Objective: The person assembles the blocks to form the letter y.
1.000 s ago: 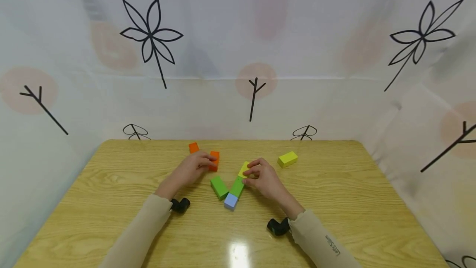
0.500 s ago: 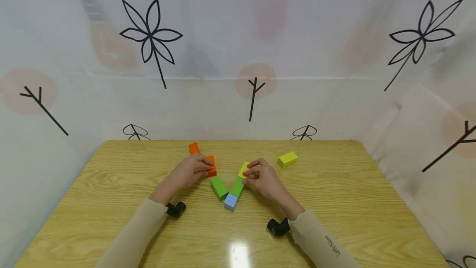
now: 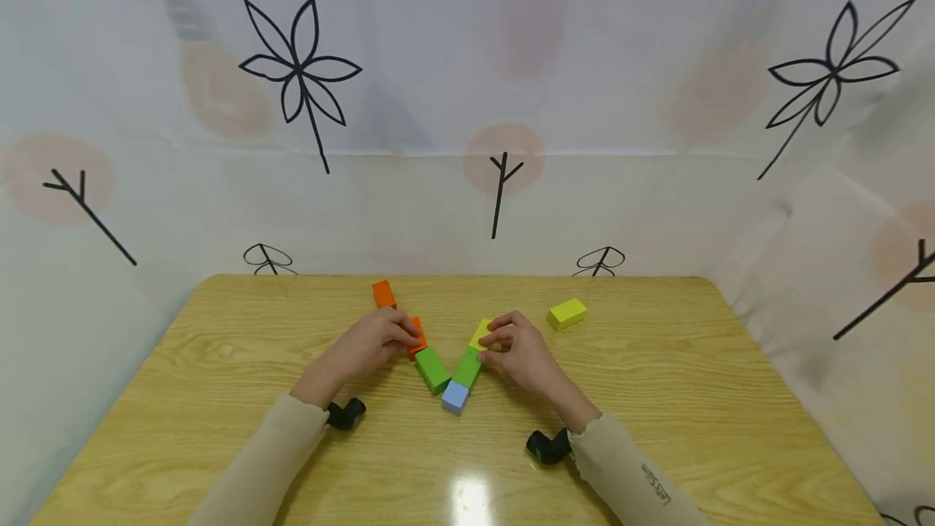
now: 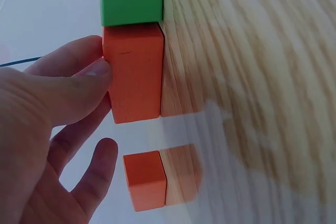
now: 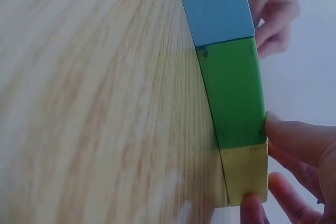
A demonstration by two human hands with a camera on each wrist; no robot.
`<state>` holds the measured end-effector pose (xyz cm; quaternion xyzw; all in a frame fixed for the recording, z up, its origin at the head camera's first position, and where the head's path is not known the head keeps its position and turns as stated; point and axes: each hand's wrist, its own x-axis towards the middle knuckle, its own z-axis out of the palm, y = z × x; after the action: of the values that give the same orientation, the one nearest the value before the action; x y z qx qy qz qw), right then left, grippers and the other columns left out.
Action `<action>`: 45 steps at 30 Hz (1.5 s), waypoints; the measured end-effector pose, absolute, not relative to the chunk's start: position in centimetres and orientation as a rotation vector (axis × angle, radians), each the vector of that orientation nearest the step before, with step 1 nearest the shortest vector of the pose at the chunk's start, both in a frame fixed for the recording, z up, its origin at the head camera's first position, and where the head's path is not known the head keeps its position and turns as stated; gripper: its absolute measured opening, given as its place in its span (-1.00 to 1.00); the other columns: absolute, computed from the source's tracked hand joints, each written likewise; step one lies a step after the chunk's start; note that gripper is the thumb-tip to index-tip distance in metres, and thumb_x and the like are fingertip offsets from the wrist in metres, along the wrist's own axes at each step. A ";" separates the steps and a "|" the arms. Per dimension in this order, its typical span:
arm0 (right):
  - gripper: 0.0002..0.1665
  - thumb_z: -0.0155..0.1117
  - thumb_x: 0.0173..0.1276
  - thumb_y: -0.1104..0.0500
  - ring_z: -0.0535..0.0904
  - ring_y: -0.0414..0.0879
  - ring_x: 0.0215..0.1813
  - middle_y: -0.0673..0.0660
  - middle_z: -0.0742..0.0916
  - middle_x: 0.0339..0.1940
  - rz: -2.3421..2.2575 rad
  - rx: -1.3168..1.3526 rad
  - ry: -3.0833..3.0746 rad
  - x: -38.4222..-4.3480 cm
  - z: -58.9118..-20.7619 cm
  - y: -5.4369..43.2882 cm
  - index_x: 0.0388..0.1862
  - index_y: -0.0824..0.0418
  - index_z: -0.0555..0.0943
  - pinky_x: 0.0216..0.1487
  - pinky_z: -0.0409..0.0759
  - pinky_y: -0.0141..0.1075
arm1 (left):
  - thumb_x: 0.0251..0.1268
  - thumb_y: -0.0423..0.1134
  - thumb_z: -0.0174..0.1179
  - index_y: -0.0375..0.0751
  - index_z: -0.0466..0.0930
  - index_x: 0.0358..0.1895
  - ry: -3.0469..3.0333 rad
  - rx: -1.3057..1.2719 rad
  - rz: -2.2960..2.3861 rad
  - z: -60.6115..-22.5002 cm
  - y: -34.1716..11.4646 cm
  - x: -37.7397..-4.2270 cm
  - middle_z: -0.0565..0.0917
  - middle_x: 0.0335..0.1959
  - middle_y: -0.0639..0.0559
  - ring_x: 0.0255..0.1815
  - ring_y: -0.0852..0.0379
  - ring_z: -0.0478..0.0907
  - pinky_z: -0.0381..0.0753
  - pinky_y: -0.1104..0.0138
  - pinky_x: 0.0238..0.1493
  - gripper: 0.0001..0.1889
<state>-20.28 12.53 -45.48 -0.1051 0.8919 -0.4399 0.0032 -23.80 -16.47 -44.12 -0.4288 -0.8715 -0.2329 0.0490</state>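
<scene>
My left hand pinches an orange block between thumb and fingers. That block's end meets a green block, which slants toward a light blue block. My right hand holds the end of a slanted row: fingers curl about a yellow block, and the thumb lies at the edge of a second green block beside it. This second green block runs up to the light blue one, so the blocks form a V on the table. Fingers partly cover the yellow block in the head view.
Behind my left hand lies another orange block, apart from the row. A loose yellow block sits at the back right of the wooden table. A white patterned cloth hangs behind and on both sides.
My left hand has drawn the orange block nearer and turned it, so it now lines up with the left green block. The right hand stays in place.
</scene>
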 end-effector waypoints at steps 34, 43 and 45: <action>-0.86 0.54 0.19 0.23 0.54 0.01 0.05 0.04 0.57 0.06 -1.375 -0.304 2.780 -20.3 -45.7 12.5 -0.25 0.14 0.80 0.08 0.57 -0.03 | 0.25 -0.38 0.36 -0.03 0.79 -0.14 -2.744 -1.184 -0.935 -44.4 -16.2 -23.8 0.64 -0.18 0.23 -0.13 0.13 0.52 0.59 0.23 -0.11 -0.81; -0.86 0.54 0.19 0.22 0.53 0.00 0.05 0.03 0.57 0.05 -1.367 -0.296 2.786 -20.3 -45.7 12.5 -0.25 0.13 0.80 0.07 0.57 -0.04 | 0.32 -0.43 0.30 -0.03 0.77 -0.08 -2.760 -1.019 -1.166 -44.3 -17.2 -24.1 0.67 0.02 0.11 0.15 -0.07 0.54 0.59 0.04 -0.02 -0.77; -0.86 0.54 0.19 0.22 0.53 -0.01 0.04 0.03 0.57 0.05 -1.366 -0.299 2.788 -20.3 -45.7 12.5 -0.25 0.13 0.80 0.06 0.57 -0.05 | 0.32 -0.44 0.28 -0.08 0.76 -0.05 -2.737 -0.999 -1.168 -44.3 -17.6 -24.2 0.67 0.05 0.04 0.11 -0.09 0.55 0.59 0.04 -0.05 -0.77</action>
<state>-20.34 12.48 -45.69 -0.0958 0.8938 -0.4381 0.0113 -24.21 -17.61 -44.28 -0.3181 -0.8720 -0.3721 0.0013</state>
